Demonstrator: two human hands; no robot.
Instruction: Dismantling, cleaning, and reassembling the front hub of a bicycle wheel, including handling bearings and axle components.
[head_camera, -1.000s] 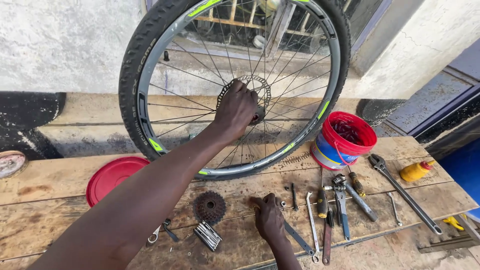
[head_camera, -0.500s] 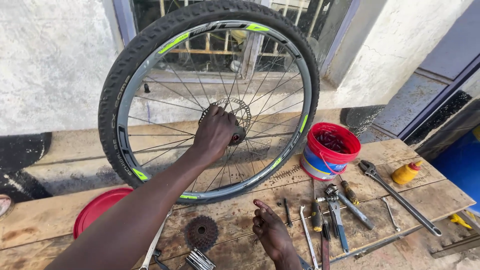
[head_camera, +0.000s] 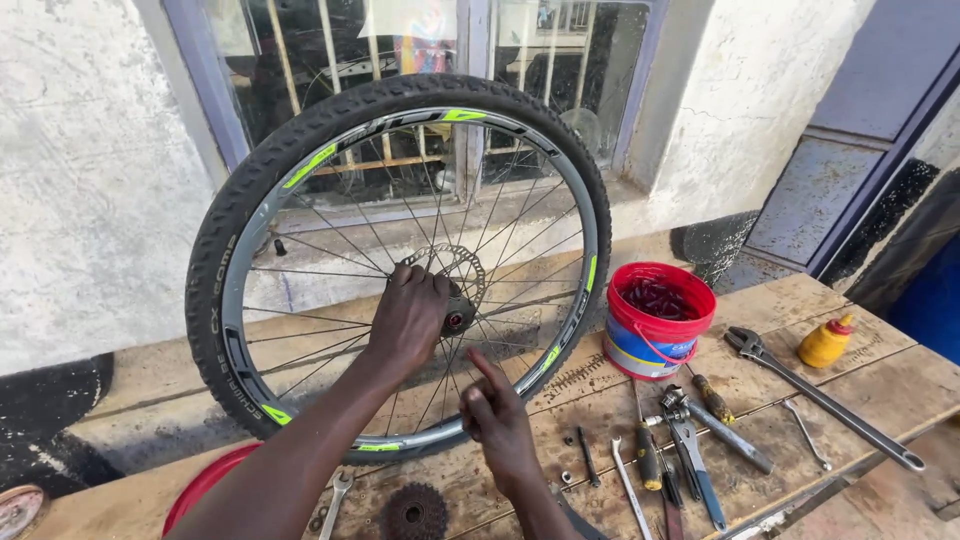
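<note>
Head view: the bicycle wheel (head_camera: 398, 265) is standing upright on the wooden counter (head_camera: 900, 375), its tyre resting on the boards and its plane facing the person, so the axle is running toward and away from the viewer. The left hand (head_camera: 408, 322) is closing around the hub (head_camera: 457, 318) at the wheel's centre, fingers wrapped over it beside the brake disc (head_camera: 450, 268), holding the wheel steady. The right hand (head_camera: 497, 412) is hovering below and slightly right of the hub, in front of the lower spokes, index finger extended upward toward the axle end, the other fingers curled, holding nothing. The left hand is therefore the nearer one, already on the hub. A cassette sprocket (head_camera: 414, 512) is lying at the near edge. A red bucket (head_camera: 655, 318), spanners (head_camera: 690, 452) and a yellow bottle (head_camera: 826, 340) are lying to the right.
</note>
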